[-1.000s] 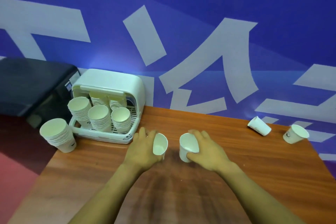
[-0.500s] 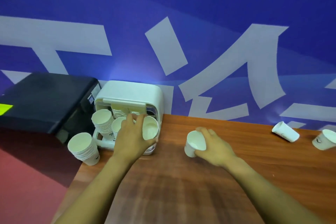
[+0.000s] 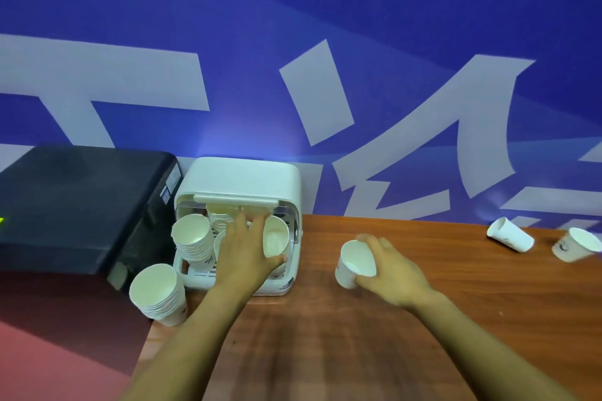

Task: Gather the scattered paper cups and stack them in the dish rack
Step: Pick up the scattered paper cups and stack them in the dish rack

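The white dish rack (image 3: pixel 241 176) stands at the table's back left corner, holding several stacks of white paper cups (image 3: pixel 192 239). My left hand (image 3: pixel 242 252) is over the rack's right front part, gripping a paper cup (image 3: pixel 274 240) tilted above a stack there. My right hand (image 3: pixel 389 267) hovers over the table to the right of the rack, holding another paper cup (image 3: pixel 354 264) tipped toward me. Two loose cups lie on their sides at the far right, one (image 3: pixel 509 234) nearer the wall and one (image 3: pixel 575 244) at the frame's edge.
Another stack of cups (image 3: pixel 159 295) leans at the table's left corner, outside the rack. A black box-shaped machine (image 3: pixel 75 208) sits left of the rack. The wooden table (image 3: pixel 358 352) meets a blue and white wall at the back.
My left hand has carried its cup from the table's middle leftward into the rack. My right hand stayed over the table with its cup. The view has shifted left.
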The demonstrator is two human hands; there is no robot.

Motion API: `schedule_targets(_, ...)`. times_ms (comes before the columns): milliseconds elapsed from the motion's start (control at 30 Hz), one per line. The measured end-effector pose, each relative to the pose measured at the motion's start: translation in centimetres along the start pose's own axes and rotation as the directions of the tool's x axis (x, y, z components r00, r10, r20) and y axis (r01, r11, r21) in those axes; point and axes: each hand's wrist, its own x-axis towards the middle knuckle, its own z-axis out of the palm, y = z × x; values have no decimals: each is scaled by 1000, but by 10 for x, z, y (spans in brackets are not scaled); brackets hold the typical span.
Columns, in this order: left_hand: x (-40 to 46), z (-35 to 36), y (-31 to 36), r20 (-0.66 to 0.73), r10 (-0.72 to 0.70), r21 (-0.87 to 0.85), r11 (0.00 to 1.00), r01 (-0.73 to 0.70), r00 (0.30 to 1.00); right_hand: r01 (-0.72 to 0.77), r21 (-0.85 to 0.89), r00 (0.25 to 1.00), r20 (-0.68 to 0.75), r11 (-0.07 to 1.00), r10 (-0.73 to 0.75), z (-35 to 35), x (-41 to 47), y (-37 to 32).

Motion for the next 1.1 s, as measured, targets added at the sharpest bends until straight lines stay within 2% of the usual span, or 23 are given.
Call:
schedule_targets(167,3,20,-11,220,-26,159,987,-9,975,-54,-2,998,6,999,54,8,-4,0)
schedule_targets(300,4,24,-17,313,-25,174,984,-32,949,-70,-9,997,16,998,70,13,-7,1)
schedule_targets(467,1,11,-24,236,-10,146,989,-25,972,-33,18,999,-21,999,33,16,-3,-16)
schedule_targets(600,0,-5,-38,154,25,116,992,-43,988,126,132,980,-171,983,-103,14,8,-56)
schedule_targets(767,-3,-16,-53,123,10,85,996,-21,992,231,206,935,-318,951,-158,33,23,-102)
schedule_targets(967,-2,-20,-67,138,-3,76,997,-7,990,148,173,945,-315,974,-88,63,36,-119)
schedule_targets(1100,-4,-24,-70,160,-4,78,997,-9,987,73,147,982,-182,986,-45,79,43,-117)
